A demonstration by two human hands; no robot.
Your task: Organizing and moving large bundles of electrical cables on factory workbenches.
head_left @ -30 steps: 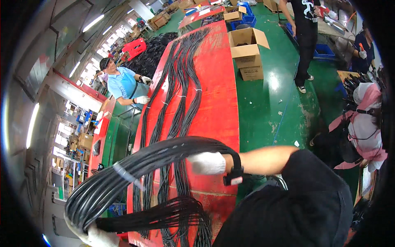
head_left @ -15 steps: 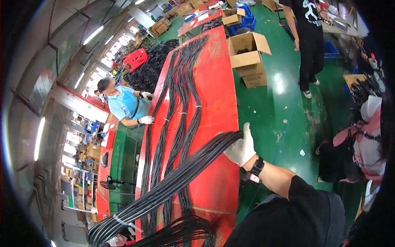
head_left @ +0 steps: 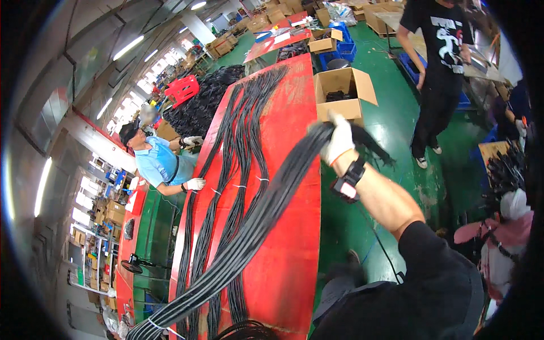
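Note:
My right hand (head_left: pixel 339 140), in a white glove, is closed round a thick bundle of black cables (head_left: pixel 272 195). The bundle slants across the red table from the lower left, and its loose ends (head_left: pixel 374 144) hang past my hand over the table's right edge. A thin white tie (head_left: pixel 156 324) circles it near the lower rim. Beneath and beyond, several tied bundles of black cable (head_left: pixel 243 136) lie lengthwise on the red table (head_left: pixel 292 243). At the bottom edge, more black cable (head_left: pixel 247 330) curves in loops. My left hand does not show.
Across the table stands a co-worker in a light blue shirt (head_left: pixel 161 161), one gloved hand at the table's edge. An open cardboard box (head_left: pixel 343 107) stands beyond my right hand. Another person in black (head_left: pixel 439 73) is at the far right. A black heap (head_left: pixel 207 102) lies behind the table.
My right hand has moved up and away, raising the bundle, whose ends now trail to the right. The white glove at the lower left has left view. The person in black has moved nearer.

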